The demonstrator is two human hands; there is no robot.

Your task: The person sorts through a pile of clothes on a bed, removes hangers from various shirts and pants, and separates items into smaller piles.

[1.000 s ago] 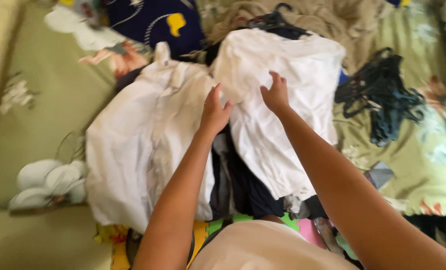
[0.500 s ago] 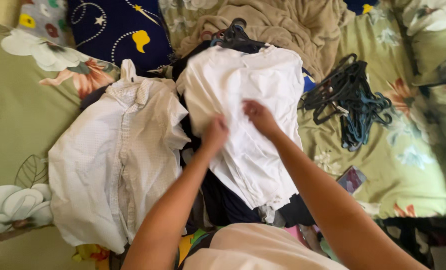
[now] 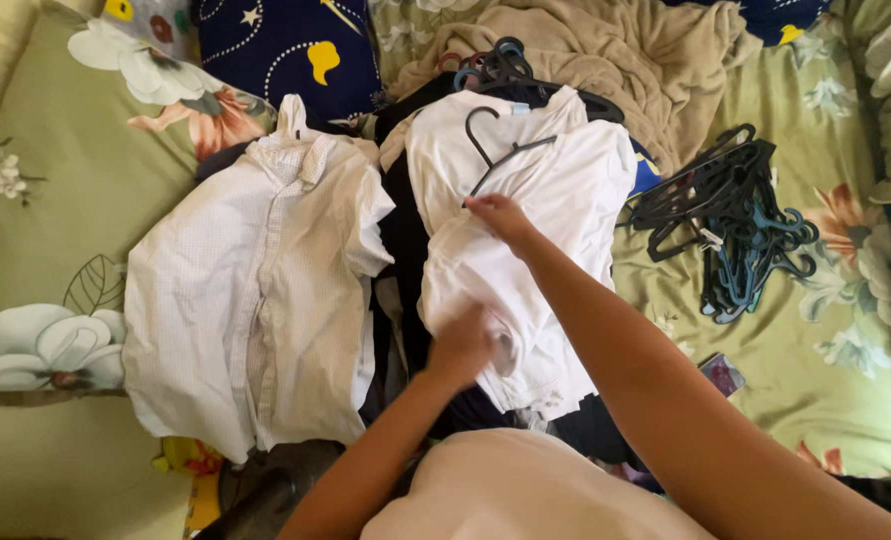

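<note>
Head view. A white T-shirt (image 3: 526, 240) lies on top of a heap of dark clothes (image 3: 406, 260) at the middle of a bed, on a green floral sheet (image 3: 836, 370). Its long axis runs from the neck, at the far end, down toward the person, tilted slightly leftward at the near end. A black hanger (image 3: 496, 150) sits in the neck opening, hook pointing away and to the left.

The right hand (image 3: 501, 215) rests on the upper chest of the T-shirt just below the hanger, fingers curled down and pinching the cloth; in my judgement it pins the garment so that it cannot slide. The left hand (image 3: 461, 348) is at the near hem, fingers closed into gathered fabric, which bunches there as if drawn up from the bottom.

To the left of the heap a white checked shirt (image 3: 256, 290) lies flat, collar far, apart from both hands. A tangle of spare hangers (image 3: 736, 225) lies to the right, well apart. A beige blanket (image 3: 606, 50) is crumpled beyond the heap, and a navy pillow (image 3: 286, 50) lies at far left.
</note>
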